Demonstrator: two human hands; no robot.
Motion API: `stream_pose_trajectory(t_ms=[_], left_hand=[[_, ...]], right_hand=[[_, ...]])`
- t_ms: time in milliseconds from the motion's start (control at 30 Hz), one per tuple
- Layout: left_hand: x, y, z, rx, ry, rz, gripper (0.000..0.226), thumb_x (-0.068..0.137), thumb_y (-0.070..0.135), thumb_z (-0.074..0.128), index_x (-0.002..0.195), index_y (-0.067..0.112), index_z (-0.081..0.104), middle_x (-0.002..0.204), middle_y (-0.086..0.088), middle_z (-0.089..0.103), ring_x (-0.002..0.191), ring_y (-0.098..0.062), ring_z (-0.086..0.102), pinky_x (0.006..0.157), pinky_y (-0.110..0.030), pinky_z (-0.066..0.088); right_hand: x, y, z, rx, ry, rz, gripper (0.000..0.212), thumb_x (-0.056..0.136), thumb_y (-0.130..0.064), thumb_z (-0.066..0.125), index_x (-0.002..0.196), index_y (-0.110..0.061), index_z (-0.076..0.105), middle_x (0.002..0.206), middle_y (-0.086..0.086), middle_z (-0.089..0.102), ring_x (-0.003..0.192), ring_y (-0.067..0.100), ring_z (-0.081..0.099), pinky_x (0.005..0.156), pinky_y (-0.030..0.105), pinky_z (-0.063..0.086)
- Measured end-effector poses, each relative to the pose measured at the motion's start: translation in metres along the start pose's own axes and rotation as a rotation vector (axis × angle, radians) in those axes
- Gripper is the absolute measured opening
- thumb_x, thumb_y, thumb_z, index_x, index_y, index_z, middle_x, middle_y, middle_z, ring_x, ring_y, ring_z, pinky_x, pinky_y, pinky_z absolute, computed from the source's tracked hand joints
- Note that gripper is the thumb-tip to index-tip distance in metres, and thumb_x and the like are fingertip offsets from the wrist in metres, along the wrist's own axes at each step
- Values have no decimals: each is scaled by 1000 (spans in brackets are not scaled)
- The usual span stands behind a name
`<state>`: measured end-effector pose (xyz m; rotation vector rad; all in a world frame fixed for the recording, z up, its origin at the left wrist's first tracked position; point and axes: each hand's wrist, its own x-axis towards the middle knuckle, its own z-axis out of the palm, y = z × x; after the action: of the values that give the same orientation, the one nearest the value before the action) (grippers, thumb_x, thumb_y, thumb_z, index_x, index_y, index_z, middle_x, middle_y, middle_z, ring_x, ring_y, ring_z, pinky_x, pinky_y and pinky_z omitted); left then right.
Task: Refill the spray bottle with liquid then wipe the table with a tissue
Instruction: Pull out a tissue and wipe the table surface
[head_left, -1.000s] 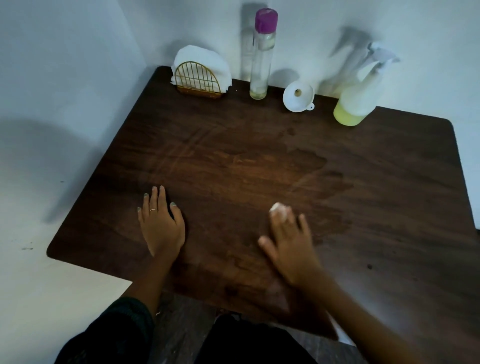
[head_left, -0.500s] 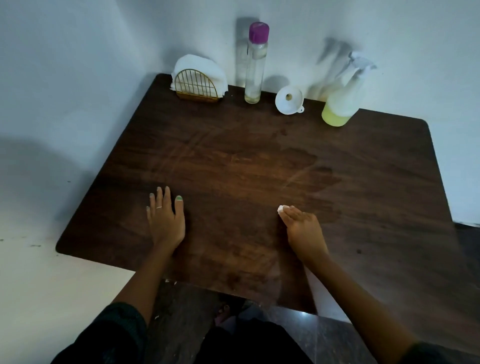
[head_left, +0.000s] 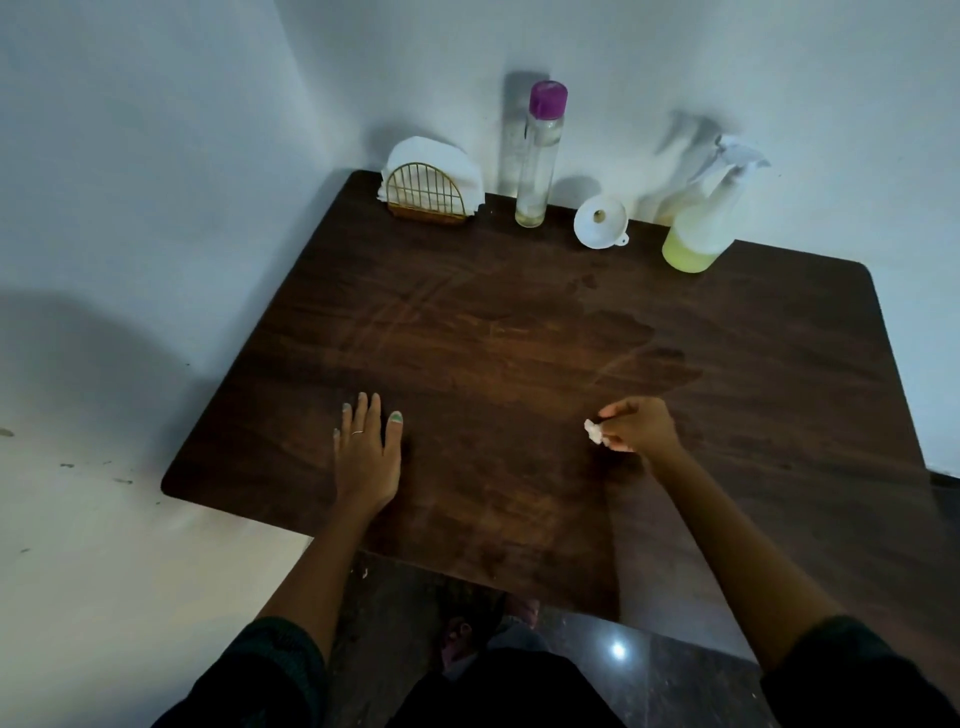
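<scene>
My right hand (head_left: 640, 427) is lifted just off the dark wooden table (head_left: 467, 322) and pinches a small crumpled white tissue (head_left: 595, 432) at its fingertips. My left hand (head_left: 367, 456) lies flat on the table near the front left, fingers spread, holding nothing. A damp darker patch (head_left: 639, 358) shows on the wood behind my right hand. The spray bottle (head_left: 709, 213), white trigger on top and yellow-green liquid in its base, stands at the back right against the wall.
Along the back wall stand a gold wire holder with white tissues (head_left: 427, 189), a tall clear bottle with a purple cap (head_left: 540, 156) and a white funnel (head_left: 601, 222) lying on its side. Walls close the back and left. Floor shows below the front edge.
My right hand was pressed flat on the table with the tissue under its fingers; it has slid right, lifted and now pinches the balled tissue. My left hand stayed put. The view pulled back.
</scene>
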<state>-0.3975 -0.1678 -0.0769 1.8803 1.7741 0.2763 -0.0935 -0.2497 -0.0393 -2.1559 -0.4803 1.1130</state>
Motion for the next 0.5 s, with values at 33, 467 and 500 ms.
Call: stream_pose_trajectory(t_ms=[33, 467, 500], left_hand=[[-1, 0, 0, 10, 1, 5, 55, 101, 40, 23, 149, 14, 20, 158, -4, 13, 147, -20, 2, 119, -41, 2], [-7, -8, 3, 58, -27, 16, 58, 100, 43, 20, 149, 14, 13, 159, -4, 7, 147, -21, -4, 118, -41, -3], [-6, -8, 3, 59, -26, 13, 58, 100, 44, 20, 149, 14, 13, 159, -4, 7, 147, -21, -3, 118, -42, -3]], right_hand=[[1, 0, 2, -74, 90, -59, 18, 71, 0, 72, 89, 1, 68, 56, 3, 66, 51, 12, 61, 61, 25, 56], [-34, 32, 55, -871, 266, -594, 24, 95, -16, 39, 98, -11, 62, 113, 9, 55, 97, 20, 45, 76, 32, 44], [-41, 32, 63, -894, 266, -625, 23, 94, -13, 40, 96, -9, 62, 110, 10, 56, 96, 22, 47, 77, 33, 42]])
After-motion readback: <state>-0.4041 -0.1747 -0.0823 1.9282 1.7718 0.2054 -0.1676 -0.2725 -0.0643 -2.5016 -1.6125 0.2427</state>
